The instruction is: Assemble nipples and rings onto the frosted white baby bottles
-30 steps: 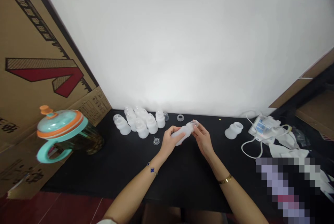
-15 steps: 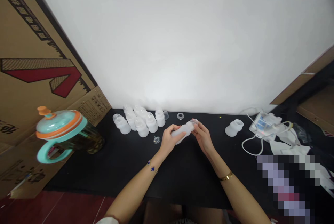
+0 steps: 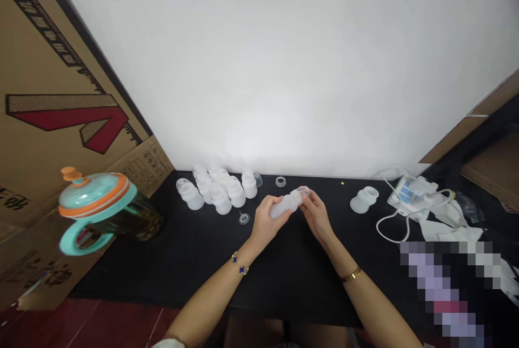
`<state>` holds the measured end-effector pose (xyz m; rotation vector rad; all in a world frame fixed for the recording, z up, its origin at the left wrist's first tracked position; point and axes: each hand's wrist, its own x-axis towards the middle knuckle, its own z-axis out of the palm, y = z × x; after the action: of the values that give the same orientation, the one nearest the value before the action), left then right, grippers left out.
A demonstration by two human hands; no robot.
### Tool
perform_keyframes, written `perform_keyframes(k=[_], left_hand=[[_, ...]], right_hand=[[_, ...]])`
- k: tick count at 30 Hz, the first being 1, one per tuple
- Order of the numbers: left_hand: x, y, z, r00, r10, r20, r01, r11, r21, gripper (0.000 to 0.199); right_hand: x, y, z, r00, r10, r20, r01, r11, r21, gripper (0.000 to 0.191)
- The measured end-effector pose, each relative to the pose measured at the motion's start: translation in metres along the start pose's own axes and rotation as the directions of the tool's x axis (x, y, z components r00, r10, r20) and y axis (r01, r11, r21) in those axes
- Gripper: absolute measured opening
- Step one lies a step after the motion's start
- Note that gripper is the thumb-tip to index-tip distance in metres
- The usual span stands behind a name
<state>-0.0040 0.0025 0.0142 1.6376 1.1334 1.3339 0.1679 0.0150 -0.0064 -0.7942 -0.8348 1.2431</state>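
A translucent white baby bottle (image 3: 281,207) lies tilted in my left hand (image 3: 266,219), whose fingers wrap round its body. At the bottle's upper right end, my right hand (image 3: 315,211) closes its fingers on the clear cap (image 3: 303,190). Left of my hands stand several capped baby bottles (image 3: 222,199) in a group. A clear nipple (image 3: 244,218) lies on the black table in front of them. Behind, near the wall, are a ring (image 3: 280,181) and a clear cap (image 3: 258,179). Off to the right, an open bottle body (image 3: 364,200) leans with its mouth facing right.
A large jug (image 3: 109,213) with a turquoise and orange lid stands at the left beside cardboard boxes (image 3: 81,78). On the right lie a white cable (image 3: 389,235), a white packet (image 3: 409,196) and crumpled paper (image 3: 450,229). The white wall (image 3: 284,67) borders the table's back.
My left hand has shifted its grip and turned slightly round the bottle's body. My right hand stays at the cap end, nearly in place. The view has moved a little.
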Motion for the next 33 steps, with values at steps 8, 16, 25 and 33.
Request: perform_keyframes(k=[8,16,25,33], left_hand=[[-0.008,-0.009,0.001,0.991,0.097,0.088,-0.103,0.992,0.073,0.026],[-0.004,-0.011,0.002,0.984,0.17,0.051,-0.176,0.972,0.155,0.026],[0.005,0.006,0.003,0.843,-0.376,0.385,0.516,0.766,-0.383,0.04],[0.001,-0.003,0.002,0.99,-0.052,0.13,0.06,0.997,-0.056,0.029]], right_hand=[[0.001,0.002,0.0,0.998,0.068,-0.015,-0.069,0.995,-0.07,0.035],[-0.001,-0.005,0.006,0.99,0.03,-0.139,-0.079,0.929,-0.361,0.047],[-0.003,-0.018,-0.001,0.991,-0.124,-0.055,0.075,0.839,-0.539,0.042],[-0.001,-0.003,-0.003,0.979,-0.124,-0.164,0.014,0.834,-0.551,0.045]])
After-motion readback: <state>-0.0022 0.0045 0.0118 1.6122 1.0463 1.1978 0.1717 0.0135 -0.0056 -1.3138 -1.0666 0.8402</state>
